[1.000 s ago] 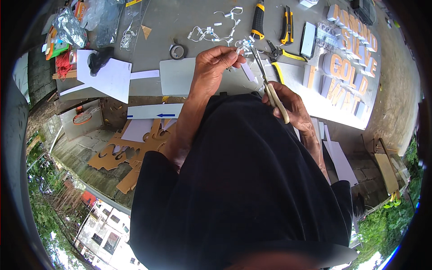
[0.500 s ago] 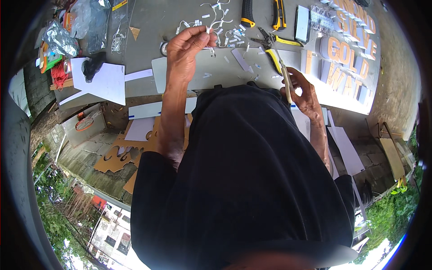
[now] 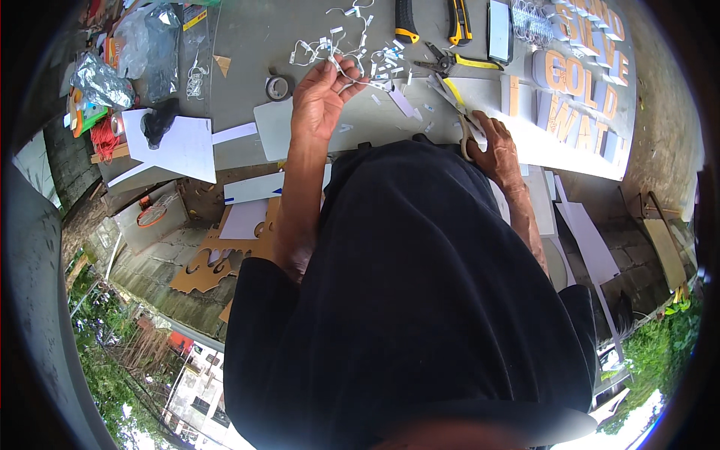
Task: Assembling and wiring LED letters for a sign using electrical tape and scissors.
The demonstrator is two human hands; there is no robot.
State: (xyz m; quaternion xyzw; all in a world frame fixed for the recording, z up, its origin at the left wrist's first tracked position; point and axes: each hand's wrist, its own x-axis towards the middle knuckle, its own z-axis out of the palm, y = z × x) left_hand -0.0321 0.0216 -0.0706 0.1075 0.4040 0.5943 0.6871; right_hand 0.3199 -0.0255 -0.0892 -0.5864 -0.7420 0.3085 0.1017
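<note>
My left hand [image 3: 319, 97] is closed in a pinch on a white wire string [image 3: 330, 46] with small white LED modules along it. Part of the string trails over the back of the table, and a wire end shows to the right of my fingers. By the table's near edge my right hand [image 3: 499, 150] lies with its fingers stretched out, against a pair of pale-handled scissors [image 3: 466, 139]. The scissors' blades point away from me, close to the yellow-handled pliers [image 3: 450, 64]. Small white loose pieces [image 3: 386, 60] are scattered between my hands.
Two utility knives [image 3: 406, 22] and a dark phone-like slab [image 3: 499, 31] lie at the back. Cut-out letters [image 3: 570, 82] stand at right. A tape roll [image 3: 278, 88], plastic bags [image 3: 163, 45] and a white sheet [image 3: 172, 142] are at left.
My right hand has lowered the scissors from upright to the table edge, and its fingers have straightened. My left hand has moved slightly down and right with the wire string.
</note>
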